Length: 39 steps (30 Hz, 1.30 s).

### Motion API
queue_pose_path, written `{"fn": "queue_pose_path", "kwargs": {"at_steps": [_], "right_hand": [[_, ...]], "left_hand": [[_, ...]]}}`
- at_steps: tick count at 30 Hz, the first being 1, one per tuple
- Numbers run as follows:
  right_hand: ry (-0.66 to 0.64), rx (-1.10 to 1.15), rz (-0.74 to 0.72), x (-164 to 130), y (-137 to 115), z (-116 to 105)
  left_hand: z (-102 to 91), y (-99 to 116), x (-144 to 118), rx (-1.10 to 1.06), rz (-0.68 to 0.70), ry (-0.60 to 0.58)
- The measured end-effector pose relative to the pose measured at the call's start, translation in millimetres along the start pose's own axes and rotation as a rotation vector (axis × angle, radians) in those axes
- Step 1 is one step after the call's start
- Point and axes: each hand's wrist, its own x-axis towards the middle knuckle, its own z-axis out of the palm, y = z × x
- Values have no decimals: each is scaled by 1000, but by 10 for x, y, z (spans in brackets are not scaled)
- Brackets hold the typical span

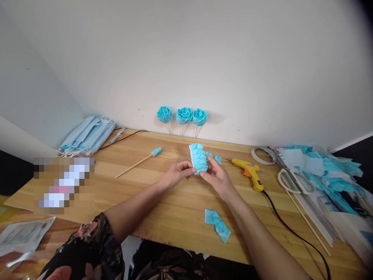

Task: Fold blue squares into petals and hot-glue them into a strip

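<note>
Between my two hands, above the middle of the table, is a stack of folded blue fabric petals (199,157) with pointed tips. My left hand (181,171) pinches its lower left edge. On the other side, my right hand (215,177) grips the lower right edge with thumb and fingers. Small blue pieces (217,159) lie just behind the right fingers, partly hidden. Nearer me, a few folded blue pieces (217,224) rest by my right forearm. A wooden stick (134,166) with a blue wrapped tip (156,151) lies left of my hands.
Three blue flowers on sticks (184,115) lean against the wall. A yellow glue gun (247,171) with a black cord lies right, near a tape roll (263,155), scissors (295,182) and blue scraps (326,163). Stacked face masks (87,134) are at the back left, a plastic packet (25,235) at the front left.
</note>
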Motion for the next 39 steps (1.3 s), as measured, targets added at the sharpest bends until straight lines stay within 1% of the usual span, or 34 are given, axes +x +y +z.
{"fn": "queue_pose_path", "kwargs": {"at_steps": [2, 5, 10, 14, 18, 20, 23, 27, 32, 36, 39], "right_hand": [[-22, 4, 10, -11, -37, 2], [-88, -9, 12, -24, -85, -13], [-154, -31, -20, -24, -102, -66], [-122, -12, -20, -10, -65, -65], [11, -17, 26, -1, 4, -48], [47, -17, 42, 0, 27, -45], [38, -21, 38, -1, 28, -36], [25, -46, 25, -2, 14, 3], [-32, 45, 50, -5, 7, 54], [-47, 12, 66, -7, -11, 54], [-40, -20, 62, -6, -32, 41]], "left_hand": [[-7, -2, 2, 13, 4, -4], [-19, 1, 8, 58, 21, -5], [-35, 6, 20, 131, 39, 15], [-30, 13, 14, 177, 64, 20], [2, 37, -7, 217, 52, -3], [17, 49, -13, 226, 41, 2], [20, 51, -7, 207, 43, 23], [-6, 0, 21, 162, 43, 40], [-18, -48, 31, 180, 47, 55], [-7, -47, 19, 213, 51, 46], [-5, -42, 16, 191, 39, 23]]}}
